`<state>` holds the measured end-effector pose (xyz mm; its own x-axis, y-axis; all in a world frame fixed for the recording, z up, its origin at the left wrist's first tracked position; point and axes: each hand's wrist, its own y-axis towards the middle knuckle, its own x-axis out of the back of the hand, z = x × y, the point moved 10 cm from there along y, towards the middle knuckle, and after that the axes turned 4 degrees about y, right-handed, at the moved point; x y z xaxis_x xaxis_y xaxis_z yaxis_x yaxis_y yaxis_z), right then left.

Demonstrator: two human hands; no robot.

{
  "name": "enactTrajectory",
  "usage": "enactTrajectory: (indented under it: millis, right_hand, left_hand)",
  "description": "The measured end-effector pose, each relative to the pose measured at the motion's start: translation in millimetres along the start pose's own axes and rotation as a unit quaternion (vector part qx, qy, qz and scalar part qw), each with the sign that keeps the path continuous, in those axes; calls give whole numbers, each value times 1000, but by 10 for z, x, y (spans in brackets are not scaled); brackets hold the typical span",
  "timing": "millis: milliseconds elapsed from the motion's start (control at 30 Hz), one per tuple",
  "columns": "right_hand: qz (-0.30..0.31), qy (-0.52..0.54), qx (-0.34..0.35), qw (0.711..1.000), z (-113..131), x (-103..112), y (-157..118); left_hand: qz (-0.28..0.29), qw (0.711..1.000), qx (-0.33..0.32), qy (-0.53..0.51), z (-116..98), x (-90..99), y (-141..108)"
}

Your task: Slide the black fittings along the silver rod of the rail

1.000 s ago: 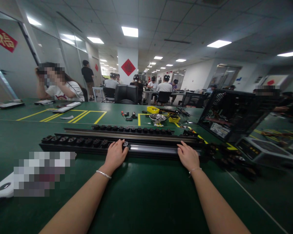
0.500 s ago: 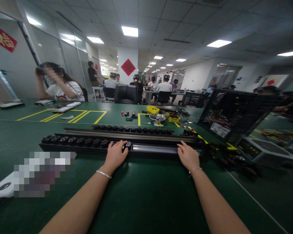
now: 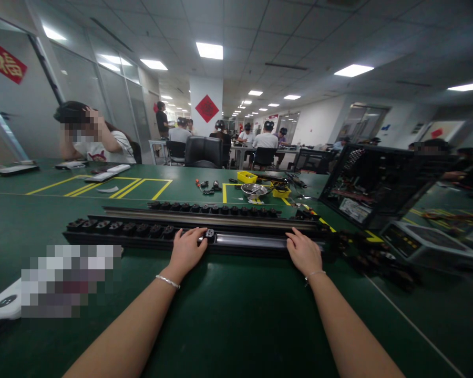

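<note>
A long black power strip housing [image 3: 252, 254] lies across the table in front of me, with a shiny metal channel inside it. Black socket modules [image 3: 129, 229] sit in a row along its left part. My left hand [image 3: 186, 253] is closed over the housing, thumb and fingertips at the left side of a single socket module [image 3: 210, 234]. Its fingers partly hide what lies beneath. Farther right, my right hand [image 3: 304, 253] rests with fingers stretched out on the housing's right part. Bare channel shows between the hands.
Behind lie a second long rail [image 3: 220, 219] and another row of sockets [image 3: 216, 209]. A metal bowl [image 3: 254, 189] and yellow bin [image 3: 247, 177] stand farther back. At right are an open computer case [image 3: 382, 184], a scale [image 3: 421, 241] and loose black parts [image 3: 382, 262]. A person [image 3: 98, 136] sits at left.
The single socket module by my left fingers has shifted slightly to the right along the channel. My hands have hardly moved. The seated person's arms have lowered a little.
</note>
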<state>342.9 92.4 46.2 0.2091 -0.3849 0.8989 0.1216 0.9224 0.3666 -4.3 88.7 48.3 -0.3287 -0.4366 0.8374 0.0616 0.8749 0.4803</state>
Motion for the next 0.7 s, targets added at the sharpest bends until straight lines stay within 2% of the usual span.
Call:
enactTrajectory:
  millis: [700]
  right_hand:
    - [-4, -2, 3, 1000, -13, -16, 6]
  left_hand:
    - [10, 1000, -14, 7, -5, -41, -2]
